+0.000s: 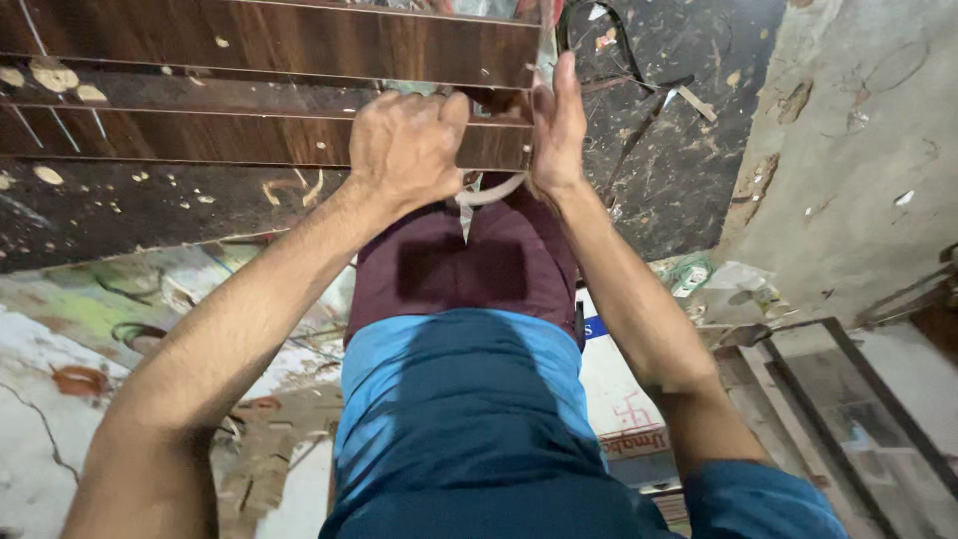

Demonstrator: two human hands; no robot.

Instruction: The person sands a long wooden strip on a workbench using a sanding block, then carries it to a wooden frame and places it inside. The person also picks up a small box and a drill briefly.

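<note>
- The left hand (404, 150) is closed over the near edge of the dark wood-grain boards (249, 90), at 12 o'clock.
- The right hand (557, 130) presses flat against the boards' right end.
- A pale strip (489, 193) hangs between the hands.
- Littered dark floor (679, 150) lies at 1 o'clock.

The long dark-brown wood-grain laminate boards (269, 45) look smooth and faintly glossy, flecked with pale chips. The pale thin edging strip (489, 193) seems flexible plastic. The black floor (679, 150) is rough, matt, dusty. The blue shirt (459, 419) is matt cloth.
</note>
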